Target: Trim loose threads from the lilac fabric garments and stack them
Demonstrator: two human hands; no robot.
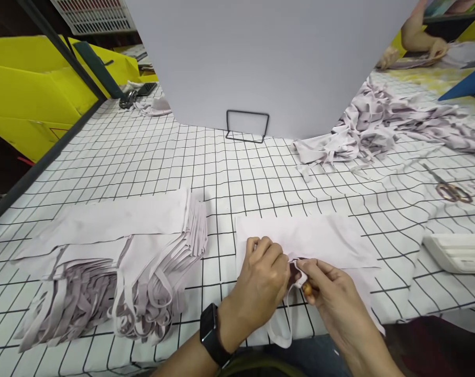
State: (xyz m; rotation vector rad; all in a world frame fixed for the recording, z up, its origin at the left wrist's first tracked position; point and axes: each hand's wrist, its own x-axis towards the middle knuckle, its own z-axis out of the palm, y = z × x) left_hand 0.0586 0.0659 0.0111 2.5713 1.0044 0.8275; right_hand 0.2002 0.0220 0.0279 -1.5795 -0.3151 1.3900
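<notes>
A pale lilac fabric piece with a thin strap lies flat in front of me, close to the table's near edge. My left hand is closed, its curled fingers pinching the lower edge of the piece. Against it, my right hand pinches the strap's end where it meets that edge. Under the right fingers shows an amber-brown object, mostly hidden; its kind I cannot tell. To the left lies a thick stack of similar fabric pieces, their straps hanging in loops toward me.
A pale board on a black wire stand rises behind. Fabric strips are heaped at the back right. Scissors and a white plastic object lie right. Another person's hands work beyond. Yellow panels stand left.
</notes>
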